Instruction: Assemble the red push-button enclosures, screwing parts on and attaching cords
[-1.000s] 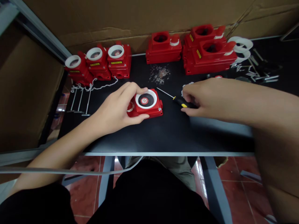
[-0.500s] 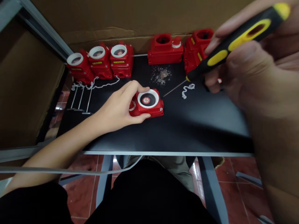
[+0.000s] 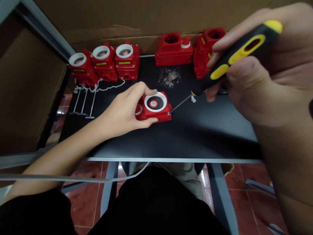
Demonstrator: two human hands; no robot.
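Observation:
A red alarm box (image 3: 160, 115) with a white ring around a dark round window lies near the middle of the black tabletop (image 3: 151, 143). My left hand (image 3: 129, 107) is closed around its left part, thumb on the near side and fingers on the far side, covering some of it. In my right hand (image 3: 259, 68) is a black and yellow screwdriver (image 3: 220, 71), gripped by its handle and slanting down to the left. Its thin tip appears to touch the silver screw (image 3: 169, 113) at the box's near right corner.
Three red boxes with white rings (image 3: 124, 51) stand at the back left, white cord (image 3: 111, 89) and metal T-shaped rods (image 3: 83, 102) before them. Two more red boxes (image 3: 174, 57) stand at the back right. Pale shavings (image 3: 169, 77) litter the tabletop. A grey cable (image 3: 110, 180) crosses in front.
My right hand has moved left and slightly down, bringing the screwdriver tip from beside the box to its corner screw. My left hand keeps its hold on the alarm box.

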